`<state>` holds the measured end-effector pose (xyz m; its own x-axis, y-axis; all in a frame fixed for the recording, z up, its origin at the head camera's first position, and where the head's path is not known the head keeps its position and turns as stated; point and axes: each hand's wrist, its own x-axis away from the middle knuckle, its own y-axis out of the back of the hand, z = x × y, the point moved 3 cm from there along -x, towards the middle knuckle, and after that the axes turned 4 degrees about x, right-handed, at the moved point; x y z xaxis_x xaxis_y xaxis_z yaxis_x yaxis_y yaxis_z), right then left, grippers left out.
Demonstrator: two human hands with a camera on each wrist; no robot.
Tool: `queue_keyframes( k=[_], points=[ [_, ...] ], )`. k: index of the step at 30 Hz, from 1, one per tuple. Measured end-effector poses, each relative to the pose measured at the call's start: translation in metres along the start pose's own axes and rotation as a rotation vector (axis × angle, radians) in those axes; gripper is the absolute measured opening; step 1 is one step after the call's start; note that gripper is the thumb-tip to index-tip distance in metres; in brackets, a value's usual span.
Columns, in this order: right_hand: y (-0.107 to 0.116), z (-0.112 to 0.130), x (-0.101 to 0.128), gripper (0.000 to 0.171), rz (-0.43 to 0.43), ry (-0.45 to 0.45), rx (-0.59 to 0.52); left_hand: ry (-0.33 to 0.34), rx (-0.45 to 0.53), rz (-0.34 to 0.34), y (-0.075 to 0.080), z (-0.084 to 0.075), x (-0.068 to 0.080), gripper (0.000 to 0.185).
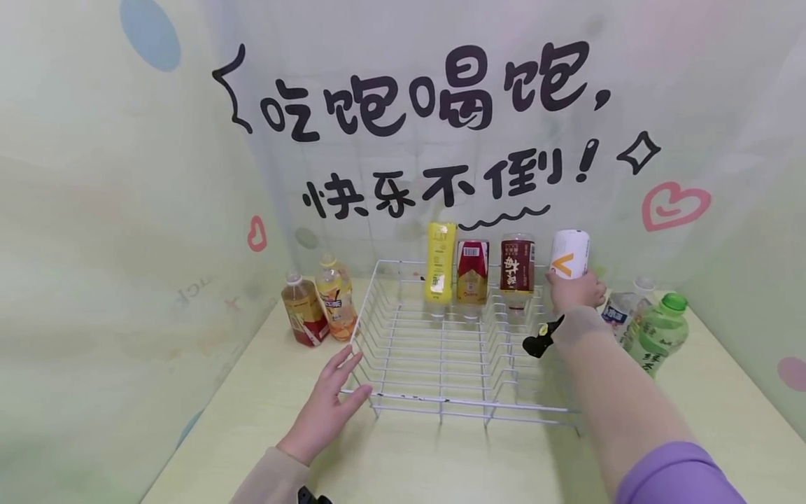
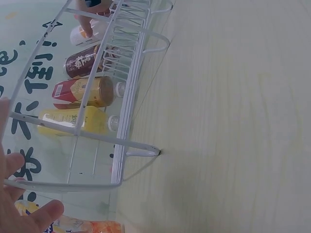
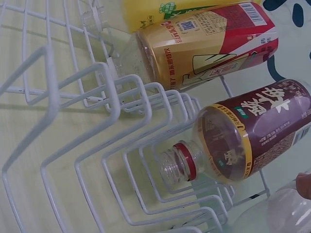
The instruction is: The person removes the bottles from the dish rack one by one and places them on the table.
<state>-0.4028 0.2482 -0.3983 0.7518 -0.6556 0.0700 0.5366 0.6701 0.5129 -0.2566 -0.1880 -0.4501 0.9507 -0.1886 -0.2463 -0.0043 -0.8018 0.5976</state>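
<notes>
My right fingers (image 1: 569, 288) curl round a white bottle (image 1: 569, 255) and hold it upside down at the back right of the wire rack (image 1: 441, 402). My right arm reaches far out over the rack. Beside the white bottle stand a brown bottle (image 1: 518, 266), a red bottle (image 1: 472, 271) and a yellow bottle (image 1: 440, 262), caps down. My left fingers (image 1: 345, 378) are spread flat on the desk (image 1: 441, 462), touching the rack's front left corner.
</notes>
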Motion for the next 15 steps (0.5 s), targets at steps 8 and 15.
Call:
queue_keyframes(
  k=[8, 15],
  points=[
    [0.013, 0.011, 0.010, 0.079, 0.034, 0.005, -0.083, 0.013, -0.009, 0.010, 0.001, 0.001, -0.002, 0.060],
    [0.023, 0.022, 0.017, 0.077, 0.091, 0.084, -0.150, 0.005, -0.079, 0.014, 0.003, -0.001, -0.001, 0.061]
  ],
)
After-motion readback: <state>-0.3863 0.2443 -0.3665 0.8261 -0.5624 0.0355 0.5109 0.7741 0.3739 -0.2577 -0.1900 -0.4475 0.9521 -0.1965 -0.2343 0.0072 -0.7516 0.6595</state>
